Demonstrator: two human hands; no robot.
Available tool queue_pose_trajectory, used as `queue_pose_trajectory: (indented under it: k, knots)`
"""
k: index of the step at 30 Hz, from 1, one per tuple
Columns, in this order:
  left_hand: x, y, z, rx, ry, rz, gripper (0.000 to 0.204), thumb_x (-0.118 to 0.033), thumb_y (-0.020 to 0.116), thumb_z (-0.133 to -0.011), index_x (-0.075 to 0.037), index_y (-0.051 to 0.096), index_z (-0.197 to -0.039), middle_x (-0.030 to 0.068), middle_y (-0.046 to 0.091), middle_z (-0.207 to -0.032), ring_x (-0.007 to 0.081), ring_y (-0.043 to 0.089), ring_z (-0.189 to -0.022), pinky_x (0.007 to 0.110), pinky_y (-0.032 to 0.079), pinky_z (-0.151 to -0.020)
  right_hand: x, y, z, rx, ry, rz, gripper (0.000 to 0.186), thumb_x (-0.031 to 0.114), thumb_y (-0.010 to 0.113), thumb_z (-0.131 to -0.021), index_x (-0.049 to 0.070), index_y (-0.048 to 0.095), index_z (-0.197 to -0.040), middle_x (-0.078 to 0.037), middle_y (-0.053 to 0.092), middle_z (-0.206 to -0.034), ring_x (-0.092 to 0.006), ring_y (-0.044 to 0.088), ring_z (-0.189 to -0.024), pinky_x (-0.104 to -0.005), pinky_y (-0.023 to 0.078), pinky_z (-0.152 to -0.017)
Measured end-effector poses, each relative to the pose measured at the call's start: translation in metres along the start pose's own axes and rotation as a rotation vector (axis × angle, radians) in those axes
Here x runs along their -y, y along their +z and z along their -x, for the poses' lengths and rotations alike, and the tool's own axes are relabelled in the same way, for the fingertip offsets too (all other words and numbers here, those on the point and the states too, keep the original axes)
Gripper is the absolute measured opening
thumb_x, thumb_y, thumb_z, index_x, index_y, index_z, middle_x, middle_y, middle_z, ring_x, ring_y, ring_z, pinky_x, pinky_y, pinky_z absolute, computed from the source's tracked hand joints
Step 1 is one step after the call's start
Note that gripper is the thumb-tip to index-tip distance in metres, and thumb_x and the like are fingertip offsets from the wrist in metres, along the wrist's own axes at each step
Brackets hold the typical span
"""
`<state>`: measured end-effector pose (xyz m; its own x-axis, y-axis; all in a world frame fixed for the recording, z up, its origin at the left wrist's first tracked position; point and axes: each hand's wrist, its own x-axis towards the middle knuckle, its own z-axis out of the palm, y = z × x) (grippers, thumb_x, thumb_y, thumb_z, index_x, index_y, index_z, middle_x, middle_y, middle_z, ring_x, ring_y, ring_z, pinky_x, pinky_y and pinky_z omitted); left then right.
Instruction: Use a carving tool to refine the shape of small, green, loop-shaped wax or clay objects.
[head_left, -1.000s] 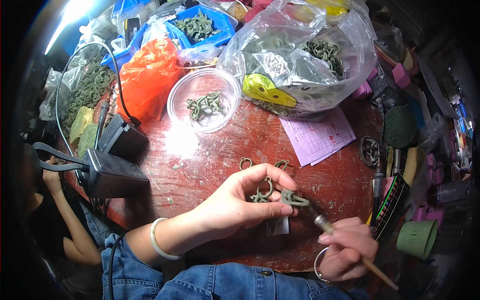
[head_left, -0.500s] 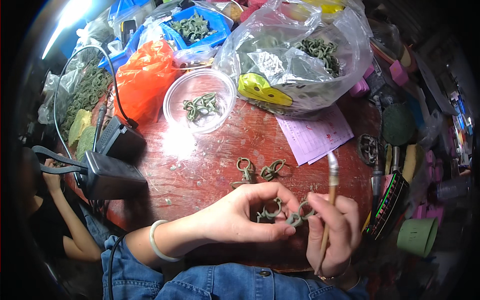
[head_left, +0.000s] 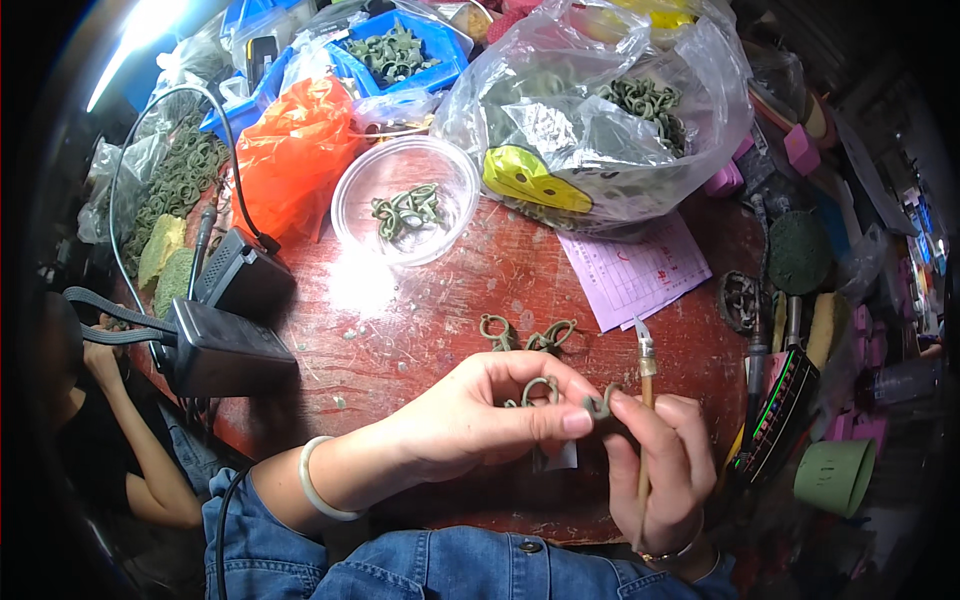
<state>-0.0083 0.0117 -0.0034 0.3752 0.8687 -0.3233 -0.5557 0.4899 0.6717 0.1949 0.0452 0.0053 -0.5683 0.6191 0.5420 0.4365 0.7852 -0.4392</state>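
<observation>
Green ring pieces (head_left: 540, 392) sit pinched between the thumb and curled fingers of the left hand (head_left: 480, 420), low over the red table (head_left: 420, 310). Right hand (head_left: 655, 465) touches them with its fingertips, its other fingers wrapped round an upright knife (head_left: 645, 400). Bare wood lies ahead, before a clear bowl (head_left: 405, 200).

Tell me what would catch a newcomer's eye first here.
The two hands at the near edge of the red table: the left hand pinches a small green ring piece, and the right hand holds a thin knife upright. Behind them lie an orange bag and a clear bag of green pieces.
</observation>
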Motion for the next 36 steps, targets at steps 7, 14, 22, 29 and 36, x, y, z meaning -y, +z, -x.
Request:
queue_pose_trajectory:
  k: [7,14,22,29,36]
  knots:
    - [0.0,-0.004,-0.002,-0.059,0.019,0.052,0.023,-0.022,0.061,-0.094,-0.006,0.058,-0.11,0.0062,0.062,-0.088,0.0085,0.054,-0.071,0.018,0.037,-0.053,-0.001,-0.007,0.005,-0.117,0.015,-0.314,0.045,0.035,0.052,-0.095,-0.004,0.058,-0.116,-0.015,0.057,-0.097,-0.0256,0.056,-0.079,-0.0358,0.048,-0.071]
    - [-0.001,-0.004,-0.002,-0.097,0.054,0.025,0.02,-0.02,0.061,-0.093,-0.007,0.055,-0.107,0.0071,0.064,-0.093,0.0087,0.054,-0.071,0.017,0.036,-0.05,0.004,-0.015,0.003,-0.047,-0.04,-0.312,0.023,0.009,0.067,-0.086,0.0,0.063,-0.106,-0.009,0.06,-0.086,-0.0223,0.06,-0.07,-0.0304,0.052,-0.063]
    - [0.005,-0.006,-0.002,-0.136,0.052,-0.063,0.021,-0.015,0.067,-0.09,-0.007,0.055,-0.106,0.0103,0.066,-0.099,0.0098,0.058,-0.075,0.02,0.044,-0.062,0.005,-0.008,0.004,-0.028,-0.036,-0.303,0.023,0.014,0.067,-0.088,0.001,0.063,-0.106,-0.009,0.062,-0.085,-0.0228,0.061,-0.07,-0.0312,0.053,-0.063]
    - [0.002,-0.011,-0.002,-0.094,-0.028,0.058,0.022,-0.016,0.066,-0.09,-0.007,0.056,-0.107,0.0121,0.067,-0.102,0.0088,0.058,-0.075,0.02,0.043,-0.058,0.004,-0.013,0.003,-0.017,-0.016,-0.387,0.021,0.018,0.062,-0.092,0.002,0.063,-0.105,-0.009,0.06,-0.083,-0.022,0.06,-0.069,-0.0307,0.052,-0.062]
    - [0.004,-0.004,-0.003,-0.102,0.052,-0.055,0.019,-0.017,0.065,-0.091,-0.007,0.057,-0.105,0.0076,0.065,-0.09,0.0071,0.057,-0.071,0.019,0.038,-0.051,0.004,-0.011,0.002,-0.025,0.014,-0.363,0.02,0.02,0.061,-0.093,0.002,0.063,-0.101,-0.008,0.06,-0.08,-0.0218,0.06,-0.066,-0.0306,0.052,-0.059]
